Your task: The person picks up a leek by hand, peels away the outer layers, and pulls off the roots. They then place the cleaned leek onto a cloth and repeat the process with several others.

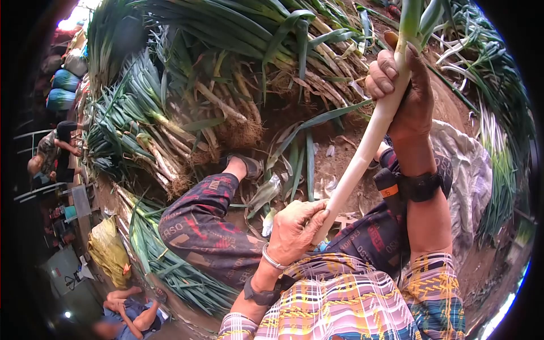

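One long white-stemmed leek (362, 153) slants across the view, its green top at the upper right and its pale lower end near my lap. My left hand (294, 226), with a bangle at the wrist, pinches the lower end between thumb and fingers. Higher up, the fingers of my right hand (405, 93) are wrapped round the stem below the leaves. The stem between my two hands looks smooth and bare.
Piles of rooted leeks (164, 136) lie ahead and to the left; cleaned ones (493, 164) lie at the right. Peeled scraps (266, 192) litter the soil between my legs. A pale sack (470, 175) is beside my right arm. Two people sit at the far left.
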Motion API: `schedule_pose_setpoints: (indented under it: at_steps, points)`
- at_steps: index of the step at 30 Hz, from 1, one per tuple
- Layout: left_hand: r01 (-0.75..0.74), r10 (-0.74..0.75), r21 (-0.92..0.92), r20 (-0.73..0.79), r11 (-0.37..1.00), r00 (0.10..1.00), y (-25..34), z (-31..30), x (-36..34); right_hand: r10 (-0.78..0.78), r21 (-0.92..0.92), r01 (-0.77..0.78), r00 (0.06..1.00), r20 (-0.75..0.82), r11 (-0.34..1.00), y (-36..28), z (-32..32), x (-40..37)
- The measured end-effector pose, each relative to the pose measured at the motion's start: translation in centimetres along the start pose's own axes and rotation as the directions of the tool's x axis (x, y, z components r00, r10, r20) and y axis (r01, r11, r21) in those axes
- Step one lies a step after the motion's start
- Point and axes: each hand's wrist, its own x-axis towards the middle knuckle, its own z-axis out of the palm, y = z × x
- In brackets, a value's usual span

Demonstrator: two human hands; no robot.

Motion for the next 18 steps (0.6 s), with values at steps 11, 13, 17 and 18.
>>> schedule_pose_setpoints:
  at_steps: [11, 13, 17, 18]
  points:
    - [-0.004, 0.023, 0.204, -0.089, 0.979, 0.996, 1.1, 0.0, -0.2, -0.037, 0.019, 0.037, 0.999, -0.002, 0.999, 0.1, 0.4, -0.1]
    - [0.069, -0.063, 0.069, -0.092, 0.995, 0.994, 0.9, 0.2, -0.4, -0.039, 0.013, 0.039, 0.999, -0.005, 0.999, 0.0, 0.5, 0.0]
    - [0.183, -0.198, -0.25, -0.033, 0.951, 0.98, 1.4, -0.2, -0.4, -0.018, 0.027, 0.017, 0.999, 0.051, 0.999, -0.4, 0.0, 0.1]
    - [0.189, -0.194, -0.235, 0.003, 0.953, 0.981, 1.3, -0.3, -0.5, -0.032, 0.055, 0.03, 0.999, 0.043, 0.998, -0.1, 0.1, 0.0]
